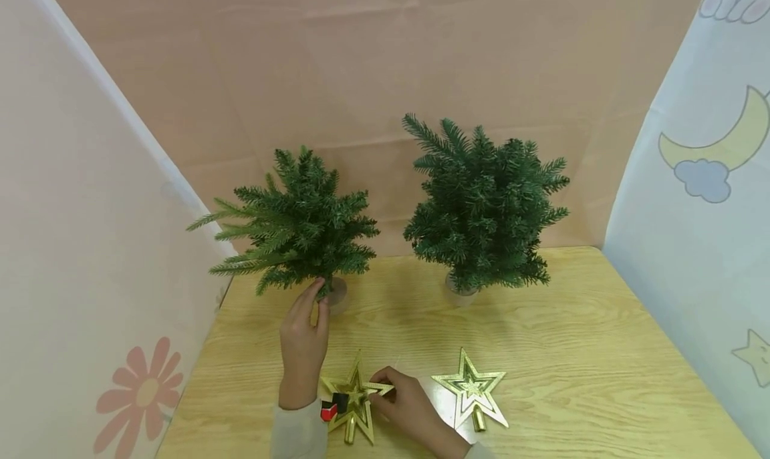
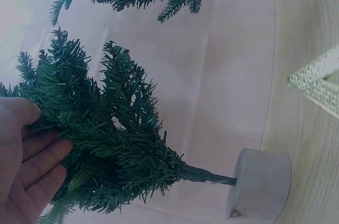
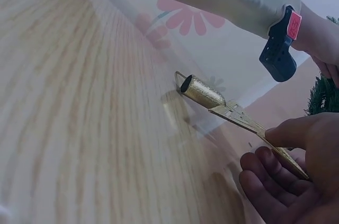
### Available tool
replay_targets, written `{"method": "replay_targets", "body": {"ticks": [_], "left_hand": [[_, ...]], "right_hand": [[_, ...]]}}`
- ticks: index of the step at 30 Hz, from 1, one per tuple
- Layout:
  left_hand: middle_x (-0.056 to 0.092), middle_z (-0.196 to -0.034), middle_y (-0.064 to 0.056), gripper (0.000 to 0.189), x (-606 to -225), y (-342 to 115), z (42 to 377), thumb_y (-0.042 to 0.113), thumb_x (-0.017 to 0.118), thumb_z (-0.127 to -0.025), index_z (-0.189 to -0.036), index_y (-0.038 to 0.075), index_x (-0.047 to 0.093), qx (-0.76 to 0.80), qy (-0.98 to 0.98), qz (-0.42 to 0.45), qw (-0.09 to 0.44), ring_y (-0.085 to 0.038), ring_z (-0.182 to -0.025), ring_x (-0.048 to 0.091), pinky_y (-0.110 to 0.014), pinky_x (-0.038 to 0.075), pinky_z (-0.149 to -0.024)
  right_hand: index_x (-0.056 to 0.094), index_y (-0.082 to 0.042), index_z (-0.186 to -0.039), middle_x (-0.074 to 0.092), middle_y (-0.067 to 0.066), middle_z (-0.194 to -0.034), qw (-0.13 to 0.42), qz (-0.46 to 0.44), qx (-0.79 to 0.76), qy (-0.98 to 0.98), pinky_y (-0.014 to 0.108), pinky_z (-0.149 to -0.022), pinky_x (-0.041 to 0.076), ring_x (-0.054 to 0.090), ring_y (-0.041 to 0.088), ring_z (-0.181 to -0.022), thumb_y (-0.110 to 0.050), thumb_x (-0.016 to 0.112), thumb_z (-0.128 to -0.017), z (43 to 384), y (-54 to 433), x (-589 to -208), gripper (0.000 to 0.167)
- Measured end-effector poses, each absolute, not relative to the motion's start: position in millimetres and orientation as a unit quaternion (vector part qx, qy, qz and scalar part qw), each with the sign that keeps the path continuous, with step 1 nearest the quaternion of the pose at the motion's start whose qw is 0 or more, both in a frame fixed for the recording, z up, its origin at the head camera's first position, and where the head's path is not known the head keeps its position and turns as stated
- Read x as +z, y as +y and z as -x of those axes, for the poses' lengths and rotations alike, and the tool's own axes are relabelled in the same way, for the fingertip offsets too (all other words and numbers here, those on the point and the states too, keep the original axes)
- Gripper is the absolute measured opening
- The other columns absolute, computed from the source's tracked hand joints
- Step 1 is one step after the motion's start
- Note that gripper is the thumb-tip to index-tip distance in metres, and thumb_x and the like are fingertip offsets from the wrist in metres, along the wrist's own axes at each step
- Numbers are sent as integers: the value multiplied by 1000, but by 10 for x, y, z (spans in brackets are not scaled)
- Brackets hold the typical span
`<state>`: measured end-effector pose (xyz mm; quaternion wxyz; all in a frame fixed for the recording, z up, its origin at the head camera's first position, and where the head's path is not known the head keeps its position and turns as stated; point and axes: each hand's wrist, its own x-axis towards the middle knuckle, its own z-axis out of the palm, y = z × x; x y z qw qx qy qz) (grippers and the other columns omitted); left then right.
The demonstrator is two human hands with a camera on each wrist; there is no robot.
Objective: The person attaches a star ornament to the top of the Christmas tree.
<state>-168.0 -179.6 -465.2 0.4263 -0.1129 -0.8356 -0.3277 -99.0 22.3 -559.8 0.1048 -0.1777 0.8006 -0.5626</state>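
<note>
In the head view my left hand (image 1: 303,332) reaches to the lower branches of the left small artificial fir tree (image 1: 307,218). The left wrist view shows its thumb apart from the loosely bent fingers, beside the green needles (image 2: 111,123). My right hand (image 1: 406,399) pinches one point of a gold star tree topper (image 1: 355,387) between thumb and fingers. Its hollow gold socket (image 3: 204,91) faces away from that hand in the right wrist view, close over the wood surface. My left wrist and sleeve overlap the star's left side in the head view.
A second gold star topper (image 1: 472,387) lies on the wooden table (image 1: 571,352) to the right. Behind it stands another fir tree (image 1: 487,205) on a round pale base (image 1: 460,293). A pink cloth (image 1: 361,65) hangs at the back, with patterned white cloths at both sides.
</note>
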Motion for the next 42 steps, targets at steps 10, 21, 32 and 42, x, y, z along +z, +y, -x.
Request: {"method": "replay_targets", "body": {"ticks": [10,21,32,42], "left_hand": [[66,-121,-13,40,-4643,-1806,1667,-3,72,-86,-125,3,66,-322,-837,107,430,-31,-105,66,-45,57,-81],[67,-120,-13,39,-4614,-1806,1664,-3,70,-87,-126,5,66,-330,-836,109,424,-31,-104,66,-45,58,-79],[67,-120,-14,40,-4601,-1810,1648,-5,71,-85,-124,2,66,-331,-835,112,425,-31,-105,66,-43,58,-80],[66,-122,-14,35,-4608,-1820,1642,1,68,-90,-125,3,65,-335,-845,103,404,-30,-106,65,-43,58,-81]], "right_hand": [[63,-14,-113,62,11,-120,139,162,-604,768,25,-66,57,67,11,-79,-24,66,-95,985,264,-5587,22],[62,-10,-116,57,11,-122,175,138,-644,732,27,-62,57,67,20,-79,-22,65,-96,1006,308,-5569,24],[59,-3,-120,56,12,-120,211,115,-691,681,28,-79,57,65,23,-92,-22,62,-98,1017,350,-5509,29],[54,3,-122,44,19,-132,223,107,-746,618,38,-90,55,64,22,-97,-17,61,-98,992,365,-5421,32]]}}
